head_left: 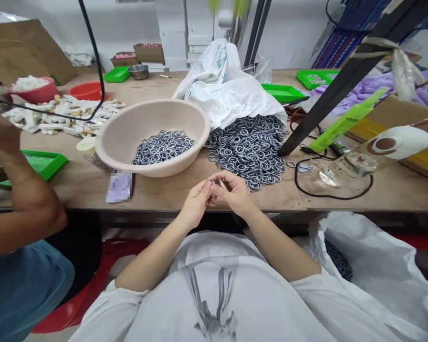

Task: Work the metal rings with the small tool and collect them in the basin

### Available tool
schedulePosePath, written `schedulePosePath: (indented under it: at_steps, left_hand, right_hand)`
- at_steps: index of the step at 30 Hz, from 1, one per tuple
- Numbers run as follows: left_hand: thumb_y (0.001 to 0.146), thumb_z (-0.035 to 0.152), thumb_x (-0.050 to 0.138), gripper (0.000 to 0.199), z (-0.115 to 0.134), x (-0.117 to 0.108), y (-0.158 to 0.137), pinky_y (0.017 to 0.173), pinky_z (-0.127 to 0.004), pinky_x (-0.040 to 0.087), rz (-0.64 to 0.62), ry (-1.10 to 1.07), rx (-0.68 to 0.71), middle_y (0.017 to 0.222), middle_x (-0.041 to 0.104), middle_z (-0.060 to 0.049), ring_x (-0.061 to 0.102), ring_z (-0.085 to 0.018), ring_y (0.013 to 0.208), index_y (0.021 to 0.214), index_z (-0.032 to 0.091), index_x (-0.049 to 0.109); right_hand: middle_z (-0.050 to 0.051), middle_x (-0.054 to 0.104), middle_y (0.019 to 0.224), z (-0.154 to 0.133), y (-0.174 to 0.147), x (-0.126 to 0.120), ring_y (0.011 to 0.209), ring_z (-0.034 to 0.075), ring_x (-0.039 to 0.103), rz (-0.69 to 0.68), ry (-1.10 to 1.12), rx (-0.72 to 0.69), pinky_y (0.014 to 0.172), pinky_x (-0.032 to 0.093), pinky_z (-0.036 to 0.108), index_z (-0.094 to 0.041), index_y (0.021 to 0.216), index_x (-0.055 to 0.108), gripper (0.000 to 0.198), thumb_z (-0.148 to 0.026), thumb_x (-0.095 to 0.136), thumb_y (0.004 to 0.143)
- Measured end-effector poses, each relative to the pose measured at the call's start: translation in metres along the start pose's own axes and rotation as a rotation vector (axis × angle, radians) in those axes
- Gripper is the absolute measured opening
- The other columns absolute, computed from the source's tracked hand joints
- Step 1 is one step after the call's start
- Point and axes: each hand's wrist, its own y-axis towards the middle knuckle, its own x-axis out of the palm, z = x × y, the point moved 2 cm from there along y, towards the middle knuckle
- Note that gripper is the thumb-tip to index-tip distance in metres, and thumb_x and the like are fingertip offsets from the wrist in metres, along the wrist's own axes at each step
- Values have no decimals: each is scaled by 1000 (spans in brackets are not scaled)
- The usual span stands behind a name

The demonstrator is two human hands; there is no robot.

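Note:
My left hand [197, 202] and my right hand [237, 192] meet over the table's front edge, fingertips touching. In my right hand's pinch is a small pointed metal tool [221, 182]; its exact kind is hidden by the fingers. My left fingers are closed on a small grey piece [213, 182], mostly covered, so its shape cannot be made out. Just beyond my hands lies a heap of grey rings [248, 147], spilling from a white sack [228, 95]. Left of the heap, a large beige basin [109, 137] contains more grey rings [164, 148].
At the left, a co-worker's arm [32, 190] reaches over a green tray [53, 166]. A dark metal post [321, 99] slants up from the table on the right, near a clear bottle [349, 166] and a black cable [328, 195]. An open white bag [378, 256] stands below, right.

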Motion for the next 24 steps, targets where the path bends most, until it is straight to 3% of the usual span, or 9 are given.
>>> schedulePosePath:
  at_steps: [3, 6, 8, 12, 18, 21, 24]
  left_hand:
    - [75, 59, 73, 44, 2, 0, -1, 52, -21, 40, 3, -14, -11, 59, 48, 4, 42, -9, 54, 74, 17, 58]
    - [77, 56, 72, 44, 5, 1, -1, 52, -20, 40, -2, -18, -12, 59, 47, 4, 42, -8, 54, 67, 18, 52]
    - [77, 56, 72, 45, 7, 0, -1, 52, -20, 40, 3, -26, -15, 59, 47, 4, 42, -8, 54, 66, 18, 50]
    - [70, 55, 79, 46, 9, 0, -2, 52, -18, 40, 34, -78, -54, 60, 47, 5, 42, -7, 53, 69, 18, 52]
    - [66, 53, 82, 47, 8, 1, -3, 49, -19, 38, 25, -96, -84, 60, 46, 6, 40, -6, 51, 71, 18, 52]
    - [73, 56, 76, 46, 7, 0, -9, 53, -21, 39, -77, -40, -83, 58, 45, 5, 40, -8, 51, 68, 18, 51]
    - [87, 57, 62, 47, 18, 1, -19, 57, -25, 40, -317, 137, -35, 56, 47, 2, 45, -11, 54, 64, 18, 51]
  right_hand:
    - [-5, 59, 59, -2, 4, 0, 49, 14, 57, -46, 24, 19, 51, 51, 30, -22, 88, 61, 45, -64, 71, 77]
    - [-3, 60, 61, -6, 1, -4, 53, 14, 55, 55, -116, -54, 54, 47, 29, -22, 80, 60, 47, -69, 60, 83]
    - [-1, 60, 64, -12, -4, -7, 61, 14, 54, 65, -327, -154, 60, 44, 29, -21, 75, 59, 48, -67, 56, 88]
    - [1, 55, 66, -23, -16, -9, 64, 14, 48, -64, -680, -329, 63, 35, 29, -20, 67, 53, 48, -58, 48, 96]
    - [-3, 41, 60, -28, -18, -6, 59, 12, 38, -104, -786, -344, 60, 26, 28, -21, 60, 39, 49, -52, 50, 96]
    - [-5, 39, 58, -20, -12, -11, 57, 11, 38, -119, -658, -272, 59, 26, 27, -21, 60, 38, 50, -53, 50, 96]
    - [-6, 32, 56, -8, -3, -25, 55, 10, 32, -50, -539, -136, 56, 24, 27, -22, 59, 36, 55, -63, 48, 92]
